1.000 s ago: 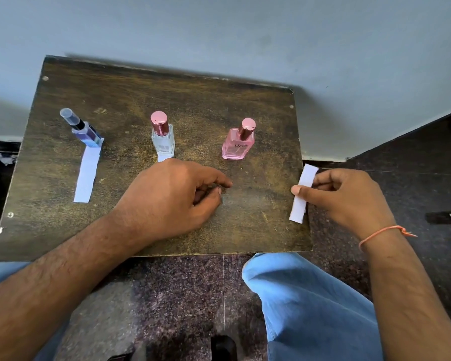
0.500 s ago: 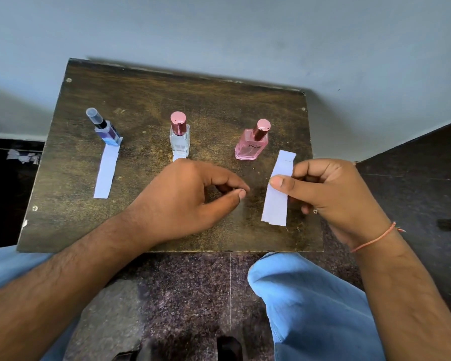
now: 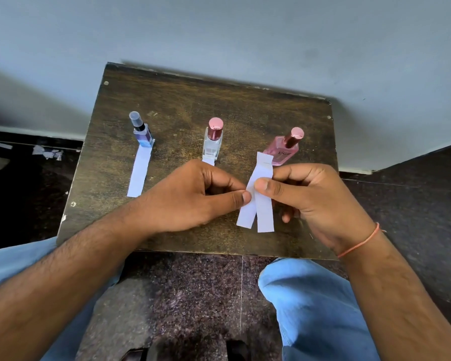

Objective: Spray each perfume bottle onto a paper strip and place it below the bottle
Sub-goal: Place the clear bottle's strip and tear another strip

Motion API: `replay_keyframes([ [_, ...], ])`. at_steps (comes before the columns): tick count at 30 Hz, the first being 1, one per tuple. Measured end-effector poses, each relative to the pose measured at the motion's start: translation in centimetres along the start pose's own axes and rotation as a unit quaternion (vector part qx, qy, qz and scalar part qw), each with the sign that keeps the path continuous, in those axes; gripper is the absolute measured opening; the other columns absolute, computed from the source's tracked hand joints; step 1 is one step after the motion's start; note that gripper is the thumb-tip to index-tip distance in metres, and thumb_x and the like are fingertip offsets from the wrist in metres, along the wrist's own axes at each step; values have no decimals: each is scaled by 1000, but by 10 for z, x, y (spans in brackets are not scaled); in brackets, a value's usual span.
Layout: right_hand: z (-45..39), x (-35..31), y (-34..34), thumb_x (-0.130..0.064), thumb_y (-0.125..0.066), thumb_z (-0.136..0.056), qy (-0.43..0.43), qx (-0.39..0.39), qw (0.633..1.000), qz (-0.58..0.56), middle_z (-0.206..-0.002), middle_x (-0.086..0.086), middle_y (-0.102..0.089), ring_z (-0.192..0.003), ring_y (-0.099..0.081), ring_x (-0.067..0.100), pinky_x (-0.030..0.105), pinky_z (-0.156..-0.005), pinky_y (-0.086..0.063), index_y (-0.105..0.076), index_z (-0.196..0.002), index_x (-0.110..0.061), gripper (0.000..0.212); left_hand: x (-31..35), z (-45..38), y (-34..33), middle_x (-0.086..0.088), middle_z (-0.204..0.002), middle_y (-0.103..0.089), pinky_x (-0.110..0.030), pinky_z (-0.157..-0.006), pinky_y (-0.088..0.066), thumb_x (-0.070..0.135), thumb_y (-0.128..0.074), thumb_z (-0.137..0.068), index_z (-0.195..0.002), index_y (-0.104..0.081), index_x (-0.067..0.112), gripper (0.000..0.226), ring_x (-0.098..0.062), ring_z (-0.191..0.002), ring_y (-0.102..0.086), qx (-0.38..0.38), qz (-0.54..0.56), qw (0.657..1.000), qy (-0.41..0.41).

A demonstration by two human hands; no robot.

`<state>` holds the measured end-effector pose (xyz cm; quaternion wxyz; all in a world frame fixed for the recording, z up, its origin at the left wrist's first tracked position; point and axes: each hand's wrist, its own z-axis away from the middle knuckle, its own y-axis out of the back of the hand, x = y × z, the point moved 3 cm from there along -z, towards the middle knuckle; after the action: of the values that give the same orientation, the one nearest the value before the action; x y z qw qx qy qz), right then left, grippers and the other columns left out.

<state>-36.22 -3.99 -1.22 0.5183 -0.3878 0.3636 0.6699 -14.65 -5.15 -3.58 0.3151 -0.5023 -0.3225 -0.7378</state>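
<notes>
Three perfume bottles stand in a row on the dark wooden board (image 3: 245, 108): a blue bottle (image 3: 143, 132) at left, a clear bottle (image 3: 213, 142) with a pink cap in the middle, a pink bottle (image 3: 284, 148) at right. A white paper strip (image 3: 139, 173) lies below the blue bottle. Another strip's end (image 3: 208, 161) shows below the clear bottle, the remainder hidden by my left hand (image 3: 193, 196). Both hands pinch two overlapping paper strips (image 3: 261, 204) in front of the pink bottle; my right hand (image 3: 313, 199) grips them from the right.
The board stands against a pale blue wall. Dark speckled floor surrounds it, with paper scraps (image 3: 47, 152) on the floor at left. My knees in blue jeans (image 3: 310, 303) are below the board's near edge.
My right hand brought the strips left from the board's right edge to in front of the pink bottle. My left hand rose and pinched them; the strips now splay apart.
</notes>
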Motion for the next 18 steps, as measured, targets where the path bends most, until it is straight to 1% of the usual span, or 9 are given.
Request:
replay_keyframes([
  [1, -1, -1, -3, -34, -84, -75, -1, -3, 1000, -5, -90, 15, -84, -71, -69, 15, 23, -46, -45, -88, -92, -13, 28, -1, 2, 2, -5, -60, -63, -25, -51, -38, 33, -74, -101, -102, -86, 25, 15, -11, -51, -46, -4, 9, 1000, 9],
  [2, -2, -1, -6, -34, -84, -75, -2, -6, 1000, -9, -89, 14, -84, -69, -68, 13, 23, -46, -45, -88, -90, -14, 25, -1, 4, 4, -5, -58, -61, -25, -50, -38, 32, -74, -101, -102, -86, 23, 15, -13, -50, -46, -7, 18, 1000, 17],
  [5, -5, 0, -14, -34, -86, -74, -7, -7, 1000, -14, -84, 13, -81, -66, -66, 13, 24, -47, -46, -88, -89, -15, 25, -4, 7, 8, 8, -54, -56, -22, -47, -36, 27, -74, -101, -97, -85, 19, 14, -11, -47, -42, -8, 30, 999, 22],
  [7, -6, 0, -17, -34, -86, -75, -6, -8, 1000, -15, -81, 13, -80, -64, -67, 11, 24, -46, -46, -87, -90, -12, 27, -5, 9, 11, 10, -53, -52, -21, -47, -33, 27, -75, -101, -93, -85, 20, 15, -10, -48, -38, 2, 23, 1000, 17],
  [11, -8, -1, -23, -39, -86, -73, -3, -19, 1000, -11, -86, 27, -78, -69, -68, 16, 26, -47, -48, -88, -90, -15, 30, -6, 11, 18, 15, -51, -47, -16, -46, -30, 26, -74, -100, -99, -86, 17, 15, -6, -47, -33, 30, 19, 999, 9],
  [12, -9, -1, -25, -40, -86, -72, -3, -22, 1000, -13, -86, 28, -77, -69, -68, 17, 26, -47, -48, -87, -90, -14, 31, -6, 11, 20, 16, -50, -46, -16, -46, -30, 26, -74, -100, -99, -85, 16, 15, -6, -47, -33, 34, 22, 999, 7],
  [14, -11, 0, -27, -39, -86, -73, -2, -28, 999, -20, -81, 22, -77, -70, -68, 18, 26, -49, -50, -87, -88, -14, 29, -5, 11, 23, 16, -50, -45, -17, -46, -30, 27, -73, -100, -100, -85, 16, 16, -7, -47, -33, 40, 29, 999, 7],
  [16, -12, 1, -28, -37, -87, -72, -2, -27, 999, -39, -82, 18, -77, -70, -69, 17, 26, -52, -52, -87, -88, -14, 28, -4, 11, 25, 12, -51, -46, -20, -46, -31, 26, -73, -100, -100, -85, 16, 16, -10, -48, -34, 42, 45, 998, 10],
  [18, -13, 2, -28, -42, -91, -68, -3, -18, 998, -59, -88, 27, -77, -71, -68, 22, 31, -55, -52, -87, -92, -13, 38, -2, 13, 26, 7, -52, -47, -21, -47, -35, 26, -71, -102, -99, -84, 18, 15, -11, -47, -39, 34, 57, 998, 12],
])
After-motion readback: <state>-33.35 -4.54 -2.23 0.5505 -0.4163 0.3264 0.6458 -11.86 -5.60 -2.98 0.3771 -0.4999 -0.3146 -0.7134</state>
